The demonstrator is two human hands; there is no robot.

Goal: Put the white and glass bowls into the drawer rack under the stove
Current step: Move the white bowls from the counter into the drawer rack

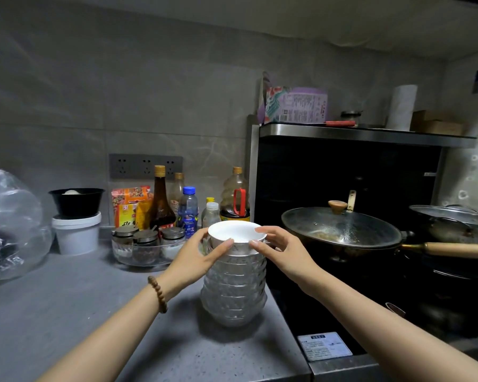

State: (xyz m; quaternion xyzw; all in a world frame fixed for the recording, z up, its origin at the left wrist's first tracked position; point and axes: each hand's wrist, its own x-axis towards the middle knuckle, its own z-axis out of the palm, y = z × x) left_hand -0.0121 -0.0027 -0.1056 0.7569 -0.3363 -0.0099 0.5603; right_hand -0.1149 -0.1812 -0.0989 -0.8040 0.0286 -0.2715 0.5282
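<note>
The white bowl (233, 233) sits on top of the stack of glass bowls (233, 288), which stands on the grey bench (80, 299) close to its right edge, just beside the black stove (329, 299). The left hand (202, 253) grips the white bowl at its 9 o'clock side, thumb on the near wall and fingers curled behind. The right hand (280, 248) pinches it at 3 o'clock, one finger over the rim and the thumb below. The drawer rack is not in view.

The main risk is the stack. It is tall and slick, and both hands hold only the top, so lifting may carry up a nested glass bowl that then drops. If the white bowl is pulled sideways instead of straight up, the stack could tip toward the stove. The lidded wok (340, 226) lies at 2 o'clock, its wooden handle (453, 249) pointing to 3 o'clock, so a wide swing with the right elbow could catch it. The tray of spice jars (146, 244) at 10 o'clock is near the left wrist.

Little writing can be read. The orange packets (131, 205) at 10 o'clock carry large Chinese characters, too blurred to read. The white sticker (324, 346) at 5 o'clock, the purple box (295, 104) at 1 o'clock and the blue-capped bottle (188, 208) all carry print too small to make out. No brand is legible.
</note>
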